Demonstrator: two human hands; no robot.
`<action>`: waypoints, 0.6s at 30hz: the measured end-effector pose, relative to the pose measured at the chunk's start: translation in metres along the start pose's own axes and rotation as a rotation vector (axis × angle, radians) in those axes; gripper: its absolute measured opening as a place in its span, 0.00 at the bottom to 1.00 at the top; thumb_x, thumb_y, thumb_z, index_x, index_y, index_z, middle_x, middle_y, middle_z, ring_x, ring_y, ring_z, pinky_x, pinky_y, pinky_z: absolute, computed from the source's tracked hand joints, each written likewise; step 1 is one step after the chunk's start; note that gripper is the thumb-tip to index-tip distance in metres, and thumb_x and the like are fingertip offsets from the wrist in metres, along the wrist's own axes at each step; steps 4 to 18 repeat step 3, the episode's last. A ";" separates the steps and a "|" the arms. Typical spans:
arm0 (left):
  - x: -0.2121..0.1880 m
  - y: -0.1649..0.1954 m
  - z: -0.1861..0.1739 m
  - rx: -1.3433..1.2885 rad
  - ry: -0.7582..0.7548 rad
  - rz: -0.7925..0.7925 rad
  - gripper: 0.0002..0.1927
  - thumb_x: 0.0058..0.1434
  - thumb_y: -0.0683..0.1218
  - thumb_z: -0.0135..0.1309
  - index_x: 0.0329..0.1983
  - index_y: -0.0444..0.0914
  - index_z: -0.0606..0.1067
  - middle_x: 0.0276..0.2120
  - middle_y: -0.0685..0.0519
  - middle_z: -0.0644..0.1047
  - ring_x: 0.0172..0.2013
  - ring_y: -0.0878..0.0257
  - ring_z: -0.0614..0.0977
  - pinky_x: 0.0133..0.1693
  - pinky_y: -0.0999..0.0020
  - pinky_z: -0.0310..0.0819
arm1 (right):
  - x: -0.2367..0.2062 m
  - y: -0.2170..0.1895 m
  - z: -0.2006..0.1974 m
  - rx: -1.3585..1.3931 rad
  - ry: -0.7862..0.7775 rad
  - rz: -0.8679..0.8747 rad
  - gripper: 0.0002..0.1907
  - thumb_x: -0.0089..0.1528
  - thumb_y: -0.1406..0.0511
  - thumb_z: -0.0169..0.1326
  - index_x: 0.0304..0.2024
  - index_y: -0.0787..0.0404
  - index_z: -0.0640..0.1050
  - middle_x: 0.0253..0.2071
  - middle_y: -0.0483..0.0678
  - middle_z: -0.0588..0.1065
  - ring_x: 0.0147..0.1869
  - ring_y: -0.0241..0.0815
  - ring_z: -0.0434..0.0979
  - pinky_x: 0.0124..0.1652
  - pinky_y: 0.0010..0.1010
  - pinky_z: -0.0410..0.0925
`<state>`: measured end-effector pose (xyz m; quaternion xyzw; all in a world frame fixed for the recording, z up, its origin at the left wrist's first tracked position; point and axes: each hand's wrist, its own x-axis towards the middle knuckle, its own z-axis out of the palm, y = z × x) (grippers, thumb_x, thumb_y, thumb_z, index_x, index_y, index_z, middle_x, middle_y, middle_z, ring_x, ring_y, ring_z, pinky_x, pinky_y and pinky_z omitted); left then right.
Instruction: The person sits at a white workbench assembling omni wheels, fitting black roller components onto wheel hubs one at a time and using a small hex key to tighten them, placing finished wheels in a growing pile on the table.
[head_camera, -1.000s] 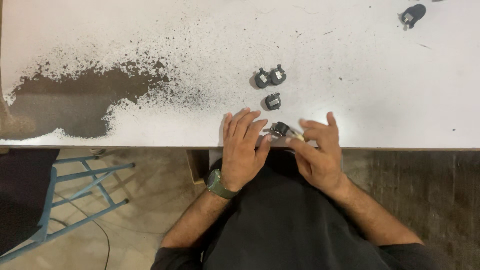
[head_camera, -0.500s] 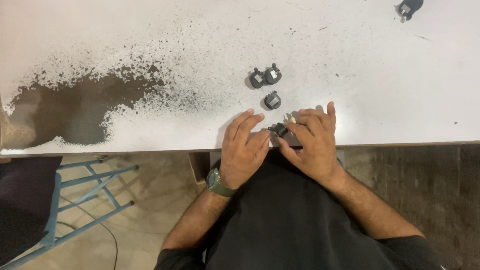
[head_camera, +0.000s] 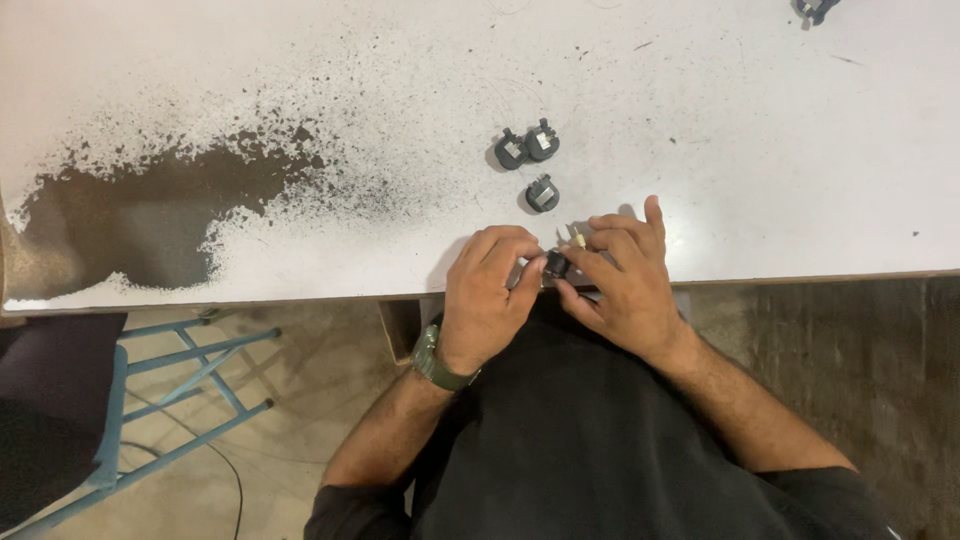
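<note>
- Stretching across the upper part of the view: a white counter (head_camera: 780, 150), its paint worn through to a dark brown patch (head_camera: 150, 215) on the left, black speckles scattering from it toward the middle.
- Running along the near side: the counter's thin brown edge (head_camera: 820, 277).
- Resting at that near edge, both fingers closing together on one small black part (head_camera: 557, 264): left hand (head_camera: 487, 300) pinching it from the left, right hand (head_camera: 625, 275) gripping it from the right.
- Sticking up just beside the part, between the right fingertips: a pale pin-like piece (head_camera: 579, 237), too small to tell further.
- Lying on the counter just beyond the hands: a single black round plug-like part (head_camera: 542, 193); a little farther up, two more (head_camera: 527, 147) touching side by side.
- Peeking in at the top right corner: another dark piece (head_camera: 815, 8), cut off by the frame.
- Circling the left wrist: a green watch (head_camera: 437, 362).
- Showing beneath the counter: a tan floor (head_camera: 300, 370), a blue metal frame (head_camera: 170, 400) at lower left with a thin black cable (head_camera: 238, 480) trailing beside it.
</note>
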<state>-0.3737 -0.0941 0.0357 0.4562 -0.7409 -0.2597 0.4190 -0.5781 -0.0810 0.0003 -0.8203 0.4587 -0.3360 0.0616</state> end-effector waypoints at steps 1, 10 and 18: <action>0.000 0.000 -0.002 0.004 -0.012 0.013 0.08 0.62 0.39 0.60 0.43 0.37 0.75 0.45 0.50 0.78 0.46 0.51 0.80 0.46 0.58 0.75 | -0.001 0.000 0.000 0.006 -0.004 0.005 0.22 0.53 0.64 0.70 0.49 0.58 0.81 0.47 0.49 0.71 0.64 0.53 0.69 0.75 0.65 0.43; -0.001 0.000 -0.004 0.007 -0.035 0.031 0.08 0.62 0.39 0.60 0.44 0.38 0.75 0.46 0.50 0.78 0.46 0.51 0.80 0.47 0.58 0.75 | -0.002 0.000 0.000 0.001 -0.016 0.004 0.21 0.53 0.63 0.70 0.49 0.58 0.80 0.48 0.49 0.71 0.64 0.53 0.68 0.75 0.65 0.42; -0.001 0.000 -0.004 0.007 -0.035 0.031 0.08 0.62 0.39 0.60 0.44 0.38 0.75 0.46 0.50 0.78 0.46 0.51 0.80 0.47 0.58 0.75 | -0.002 0.000 0.000 0.001 -0.016 0.004 0.21 0.53 0.63 0.70 0.49 0.58 0.80 0.48 0.49 0.71 0.64 0.53 0.68 0.75 0.65 0.42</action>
